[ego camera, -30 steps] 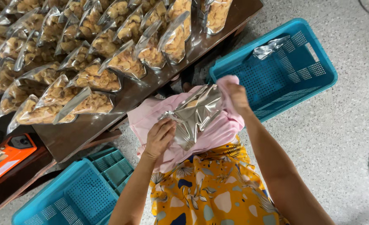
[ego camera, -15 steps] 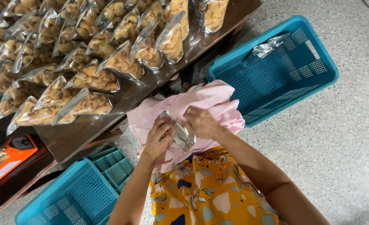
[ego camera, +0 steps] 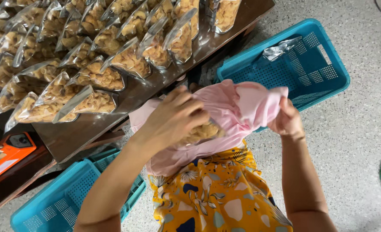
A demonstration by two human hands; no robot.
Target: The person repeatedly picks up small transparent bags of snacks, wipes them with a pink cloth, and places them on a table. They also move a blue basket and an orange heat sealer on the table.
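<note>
Two hands work over your lap here. Your left hand (ego camera: 175, 116) is curled shut around a clump of pale fried snack pieces (ego camera: 201, 132), held low over the pink cloth (ego camera: 238, 107) so that crumbs fall into the fabric and not onto the floor. Your right hand (ego camera: 288, 120) is clenched on the far edge of that cloth, pulling it up into a shallow pouch; that lifted edge is what keeps the loose pieces gathered. How much snack lies in the fold is hard to say, since the left hand covers most of it.

Dozens of clear filled bags (ego camera: 113, 75) stand in leaning rows on the steel table (ego camera: 143, 94) just beyond your knees, each holding the same golden pieces, tops upward so the contents stay put. The blue basket (ego camera: 324, 68) to your right holds only one empty silvery bag (ego camera: 281, 48) at its far end. A second blue basket (ego camera: 66, 197) sits lower left, partly under the table; nothing shows in the part you can see. An orange device (ego camera: 7, 152) lies at the left edge.
</note>
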